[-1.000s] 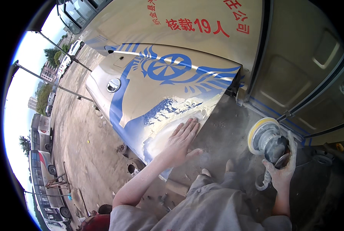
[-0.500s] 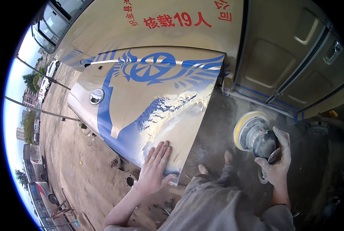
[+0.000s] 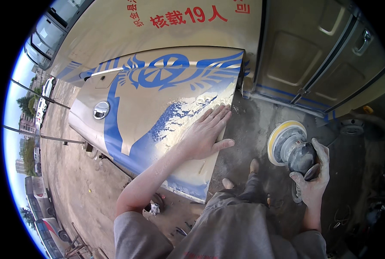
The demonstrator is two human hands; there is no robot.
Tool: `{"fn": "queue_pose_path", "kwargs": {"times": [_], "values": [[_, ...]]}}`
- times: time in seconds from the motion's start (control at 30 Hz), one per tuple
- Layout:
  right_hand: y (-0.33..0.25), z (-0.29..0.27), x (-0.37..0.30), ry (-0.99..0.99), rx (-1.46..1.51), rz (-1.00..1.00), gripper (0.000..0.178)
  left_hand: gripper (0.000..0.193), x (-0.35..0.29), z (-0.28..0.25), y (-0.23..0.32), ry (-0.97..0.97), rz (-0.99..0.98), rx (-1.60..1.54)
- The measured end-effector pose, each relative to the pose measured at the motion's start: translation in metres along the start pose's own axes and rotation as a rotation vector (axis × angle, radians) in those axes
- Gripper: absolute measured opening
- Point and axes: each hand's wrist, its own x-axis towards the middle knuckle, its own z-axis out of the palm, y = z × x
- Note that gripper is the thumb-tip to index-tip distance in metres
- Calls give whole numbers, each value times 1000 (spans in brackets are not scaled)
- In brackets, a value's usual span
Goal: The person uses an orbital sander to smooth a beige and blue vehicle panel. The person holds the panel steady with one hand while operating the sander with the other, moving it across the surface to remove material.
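Observation:
My left hand lies flat, fingers stretched out, on a gold vehicle panel with blue graphics. Beneath and around it is a rough cream filler patch, partly covered by the hand. The thumb sticks out past the panel's right edge. Off to the right, my right hand grips a round power sander by its dark body. The sander's pale disc with a yellow rim is held in the air, apart from the panel.
Behind the panel stands the gold vehicle body, with a ribbed door at the right. A round chrome cap sits on the panel. Parked buses stand at far left. Dark clutter lies at the right rim.
My left hand has slid away from me and to the right across the panel, from its near corner onto the filler patch. The sander stays in my right hand, and the view has shifted slightly.

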Motion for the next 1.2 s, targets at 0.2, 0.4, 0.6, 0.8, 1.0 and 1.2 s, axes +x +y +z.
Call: {"fn": "queue_pose_path", "kwargs": {"times": [0.2, 0.4, 0.6, 0.8, 1.0, 1.2], "values": [[-7, 3, 2, -9, -9, -2, 91, 100, -72, -17, 31, -86, -79, -43], [-13, 6, 10, -46, -8, -10, 90, 104, -126, -23, 66, -183, -156, -106], [-15, 6, 17, -58, -14, 18, 88, 101, -93, -26, 35, -176, -87, -85], [-11, 1, 23, -42, 12, 16, 87, 98, -5, -12, 3, -131, -3, -17], [-10, 0, 19, -16, -4, 3, 87, 98, 47, 12, -15, -83, -38, -2], [-11, 0, 16, -5, -22, -26, 89, 101, -12, -4, 3, -87, -61, -66]]}}
